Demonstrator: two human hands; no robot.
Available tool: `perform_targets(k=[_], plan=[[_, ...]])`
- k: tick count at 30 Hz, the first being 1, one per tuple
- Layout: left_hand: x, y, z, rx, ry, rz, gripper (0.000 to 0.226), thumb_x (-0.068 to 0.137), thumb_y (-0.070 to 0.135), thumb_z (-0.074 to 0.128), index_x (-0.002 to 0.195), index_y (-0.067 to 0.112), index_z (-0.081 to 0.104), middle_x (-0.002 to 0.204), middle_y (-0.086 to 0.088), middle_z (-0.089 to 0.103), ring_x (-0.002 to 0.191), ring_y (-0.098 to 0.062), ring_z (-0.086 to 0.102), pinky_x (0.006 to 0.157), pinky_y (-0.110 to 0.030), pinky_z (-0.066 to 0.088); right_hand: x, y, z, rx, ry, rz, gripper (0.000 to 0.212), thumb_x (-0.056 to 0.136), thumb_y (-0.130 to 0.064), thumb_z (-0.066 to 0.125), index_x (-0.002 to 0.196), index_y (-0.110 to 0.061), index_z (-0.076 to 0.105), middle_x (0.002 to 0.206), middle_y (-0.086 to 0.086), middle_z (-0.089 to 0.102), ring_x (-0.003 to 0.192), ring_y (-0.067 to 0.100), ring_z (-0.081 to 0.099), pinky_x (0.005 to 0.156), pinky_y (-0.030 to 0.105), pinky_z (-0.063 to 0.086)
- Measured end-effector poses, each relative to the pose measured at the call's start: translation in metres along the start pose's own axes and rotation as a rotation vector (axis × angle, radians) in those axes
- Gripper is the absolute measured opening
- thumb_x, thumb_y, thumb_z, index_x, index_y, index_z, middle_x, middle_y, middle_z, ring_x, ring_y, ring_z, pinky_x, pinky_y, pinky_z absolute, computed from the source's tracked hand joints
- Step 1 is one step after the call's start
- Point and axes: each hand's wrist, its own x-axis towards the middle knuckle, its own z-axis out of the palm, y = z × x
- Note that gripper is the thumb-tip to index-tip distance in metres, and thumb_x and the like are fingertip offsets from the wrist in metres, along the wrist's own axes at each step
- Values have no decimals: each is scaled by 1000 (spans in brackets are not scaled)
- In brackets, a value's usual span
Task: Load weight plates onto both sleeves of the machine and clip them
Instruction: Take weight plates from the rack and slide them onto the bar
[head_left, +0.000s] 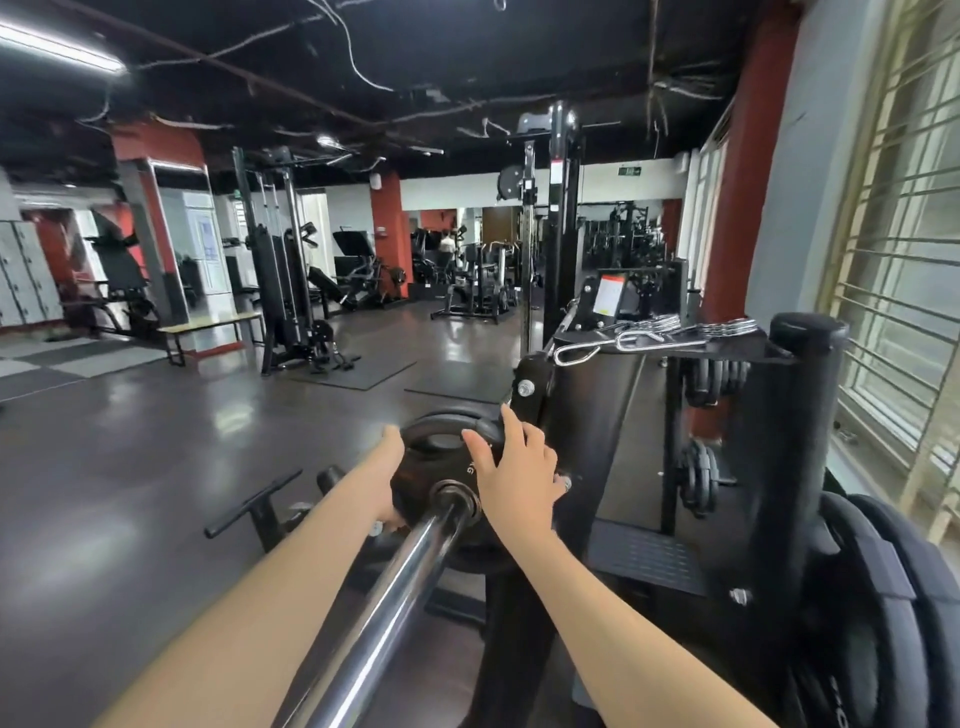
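Note:
A black weight plate with grip holes sits on the chrome sleeve of the machine, which runs from the bottom middle away from me. My left hand grips the plate's left rim. My right hand rests on its right side with the fingers spread over the face and top edge. Several chrome spring clips lie on a black shelf above and to the right of the plate.
A plate rack with stacked black plates stands on the right by the barred window. More large plates sit at the lower right. A black handle bar sticks out at the left. Open grey floor stretches left, with other gym machines beyond.

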Motion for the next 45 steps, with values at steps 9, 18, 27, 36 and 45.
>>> perform_targets(k=[9,18,27,36,45], plan=[[-38,1,13,147,340,349,68,101,51,38,150,3,34,155,-21,31,138,-41,37,115,-49,30,-17,20,-28,148,-96,5,72,101,-59,43,162,-27,21,163,1,32,150,28,28,121,52,27],[-124,-33,178,615,137,1376,41,96,18,57,134,8,48,127,-14,54,114,-30,53,98,-43,41,-40,196,-184,488,511,442,28,101,-40,51,81,-24,63,86,-1,75,84,19,70,73,34,49],[-178,-127,443,1110,-351,1351,40,100,37,45,137,23,46,139,-4,49,128,-27,50,104,-45,43,-39,421,-290,835,676,1067,46,88,-45,51,114,-8,60,117,13,62,105,33,58,79,38,47],[-135,-174,578,2026,-195,1109,62,102,54,32,145,12,46,153,-15,42,145,-31,31,115,-42,28,-15,486,-307,1305,-10,1484,91,79,-72,64,141,-9,42,162,19,23,147,43,25,113,65,26],[-135,-194,602,2353,-55,881,63,103,54,20,153,19,39,158,-13,38,152,-33,18,122,-44,1,-12,535,-279,1452,-254,1378,132,60,-96,53,160,-17,18,161,28,27,141,48,38,83,62,50]])
